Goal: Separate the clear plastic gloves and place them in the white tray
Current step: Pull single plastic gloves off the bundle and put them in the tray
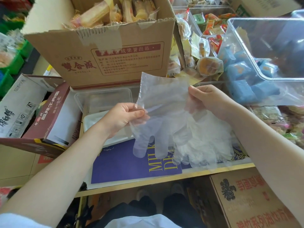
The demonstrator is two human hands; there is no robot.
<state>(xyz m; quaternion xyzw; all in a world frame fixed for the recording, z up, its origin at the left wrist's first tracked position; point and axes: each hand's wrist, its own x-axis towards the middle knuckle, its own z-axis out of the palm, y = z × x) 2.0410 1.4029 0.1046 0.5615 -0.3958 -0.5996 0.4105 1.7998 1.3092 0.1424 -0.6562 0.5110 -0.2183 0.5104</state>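
A clear plastic glove (pixel 162 99) hangs in the air in front of me, cuff up and fingers down. My left hand (pixel 125 117) pinches its left edge between thumb and fingers. My right hand (pixel 207 101) pinches its right edge, with some fingers behind the film. Below and to the right lies a heap of more clear gloves (pixel 205 145) on a purple box. The white tray (pixel 92 122) sits under my left hand, mostly hidden by the hand and the glove.
A purple box (pixel 125 163) covers the shelf front. Behind the tray lies a clear lidded container (pixel 102 97), then a large cardboard box (pixel 105 51) of snacks. A big clear tub (pixel 266 46) stands at right, an open maroon carton (pixel 54 116) at left.
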